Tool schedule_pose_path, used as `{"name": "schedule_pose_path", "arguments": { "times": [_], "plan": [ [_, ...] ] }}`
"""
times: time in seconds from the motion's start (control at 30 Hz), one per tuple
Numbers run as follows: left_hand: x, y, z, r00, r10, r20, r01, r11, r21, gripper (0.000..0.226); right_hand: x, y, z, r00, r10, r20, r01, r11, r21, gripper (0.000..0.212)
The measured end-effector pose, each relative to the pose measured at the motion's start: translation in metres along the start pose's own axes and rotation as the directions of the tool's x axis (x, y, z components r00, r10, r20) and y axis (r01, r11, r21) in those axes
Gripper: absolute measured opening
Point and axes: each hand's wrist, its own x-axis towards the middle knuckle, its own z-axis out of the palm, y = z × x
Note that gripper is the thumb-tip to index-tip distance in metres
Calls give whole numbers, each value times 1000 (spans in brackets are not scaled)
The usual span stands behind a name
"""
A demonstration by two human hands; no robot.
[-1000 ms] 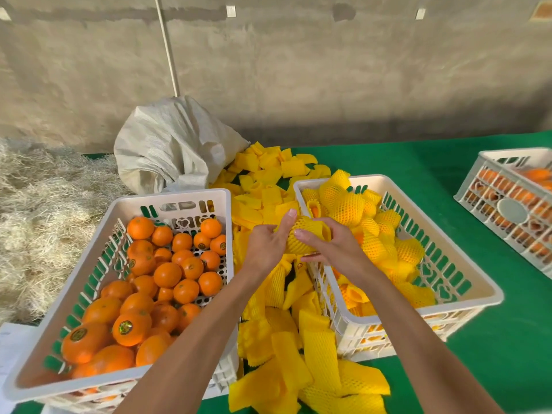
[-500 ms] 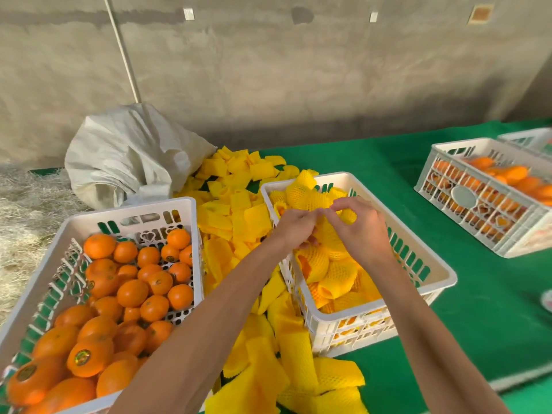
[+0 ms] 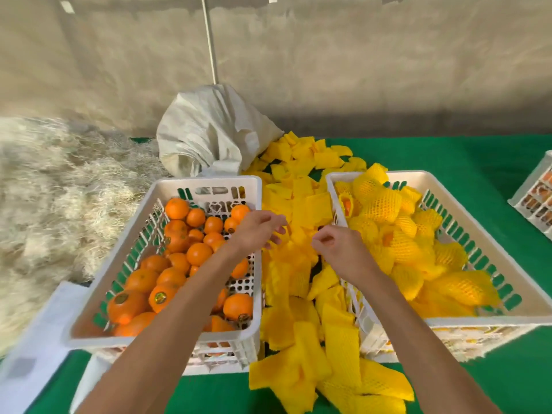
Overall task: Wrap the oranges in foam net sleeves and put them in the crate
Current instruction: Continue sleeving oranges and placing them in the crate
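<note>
A white crate (image 3: 167,204) on the left holds several bare oranges (image 3: 198,253). To its right, a second white crate (image 3: 534,306) holds several oranges wrapped in yellow foam net sleeves (image 3: 380,201). Loose yellow sleeves (image 3: 310,204) lie in a long pile between the two crates. My left hand (image 3: 258,227) hovers over the left crate's right rim, fingers apart and holding nothing. My right hand (image 3: 337,243) is above the sleeve pile by the right crate's left wall, fingers loosely curled with nothing in them.
A crumpled white sack (image 3: 209,132) lies behind the crates, with pale straw (image 3: 53,186) at the left. A third white crate (image 3: 537,192) with oranges shows at the right edge. Green cloth (image 3: 448,156) covers the table. White paper (image 3: 38,345) lies at the lower left.
Both hands have left the right crate and moved left over the sleeve pile. The wrapped orange they held now lies in that crate. My head has turned left.
</note>
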Motion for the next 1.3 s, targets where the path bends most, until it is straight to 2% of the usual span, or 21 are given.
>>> {"name": "schedule_pose_path", "arguments": {
  "times": [0.1, 0.23, 0.3, 0.37, 0.43, 0.5, 0.57, 0.63, 0.7, 0.73, 0.77, 0.83, 0.87, 0.97, 1.03, 1.17, 1.23, 1.3],
  "plan": [
    [-14, -31, -17, 988, 59, -141, -50, 996, 68, 28, 5, 9, 30, 985, 41, 165, -31, 997, -66, 23],
    [-36, -63, -14, 929, 176, -326, -133, 980, 150, 25, 20, 18, 77, 904, 129, 407, -15, 962, -272, 52],
    [-47, -76, -10, 926, 162, -342, -92, 973, 210, 21, 28, 16, 97, 862, 174, 476, -11, 946, -325, 65],
    [-53, -86, -10, 939, 157, -306, -36, 930, 366, 19, 35, 14, 110, 843, 203, 498, -23, 939, -343, 68],
    [-52, -91, -13, 918, 204, -340, 55, 783, 619, 19, 40, 14, 117, 823, 210, 527, 15, 921, -389, 66],
    [-52, -89, -15, 863, 217, -456, 271, 561, 782, 25, 40, 13, 118, 812, 217, 542, 64, 889, -452, 60],
    [-54, -87, -18, 798, 112, -592, 502, 421, 756, 36, 39, 14, 120, 832, 202, 516, 76, 881, -467, 54],
    [-57, -88, -22, 725, -74, -685, 663, 345, 664, 46, 39, 12, 121, 867, 179, 465, 65, 885, -462, 52],
    [-60, -92, -22, 681, -243, -690, 732, 244, 636, 60, 41, 10, 122, 889, 183, 419, 32, 889, -457, 59],
    [-60, -93, -21, 673, -283, -683, 739, 214, 639, 63, 41, 9, 122, 894, 193, 404, 10, 893, -450, 59],
    [-59, -95, -20, 669, -294, -683, 742, 204, 639, 65, 41, 8, 123, 900, 191, 391, 2, 897, -442, 52],
    [-56, -95, -21, 654, -297, -696, 755, 200, 625, 70, 42, 9, 122, 911, 167, 377, 19, 897, -442, 17],
    [-56, -94, -22, 640, -307, -705, 767, 199, 610, 71, 43, 10, 120, 912, 162, 376, 23, 896, -443, 7],
    [-59, -92, -29, 574, -366, -733, 818, 215, 533, 71, 44, 17, 120, 890, 174, 422, 8, 918, -396, 29],
    [-61, -93, -32, 571, -386, -725, 821, 230, 523, 74, 46, 19, 121, 865, 185, 466, -32, 948, -317, 39],
    [-69, -95, -37, 601, -393, -696, 799, 278, 533, 73, 42, 20, 125, 752, 280, 596, -249, 959, -136, 23],
    [-75, -93, -40, 608, -362, -706, 791, 345, 505, 67, 38, 20, 129, 684, 356, 636, -405, 911, -74, 30],
    [-80, -91, -41, 622, -286, -729, 752, 478, 455, 63, 32, 20, 133, 657, 405, 636, -511, 859, -18, 35]
  ]
}}
